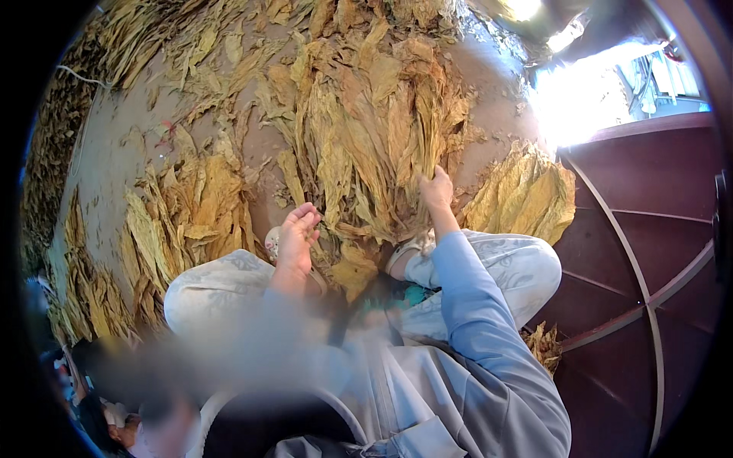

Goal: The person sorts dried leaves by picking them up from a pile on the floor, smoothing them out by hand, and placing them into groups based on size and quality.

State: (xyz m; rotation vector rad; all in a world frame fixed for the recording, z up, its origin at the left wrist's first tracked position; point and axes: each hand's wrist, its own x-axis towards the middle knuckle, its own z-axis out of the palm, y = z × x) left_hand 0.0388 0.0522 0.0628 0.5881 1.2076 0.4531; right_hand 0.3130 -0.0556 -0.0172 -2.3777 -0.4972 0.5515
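A wide heap of dried yellow-brown leaves, apparently tobacco (366,126), lies on the floor before me, stems pointing towards my feet. My right hand (437,189) is at the heap's lower right edge, fingers curled at the stem ends of some leaves; whether it grips one is unclear. Raised near my left knee, my left hand (298,232) has its fingers bent, with the thumb near the fingertips; a small bit may be between them, but I cannot tell. A loose yellow leaf (353,269) lies between my feet.
One leaf pile (200,200) lies left of my left hand, another (521,194) beside my right knee. More leaves (137,46) are stacked at the far left. A dark red panelled door (658,172) stands on the right. Another person (120,423) is partly visible at lower left.
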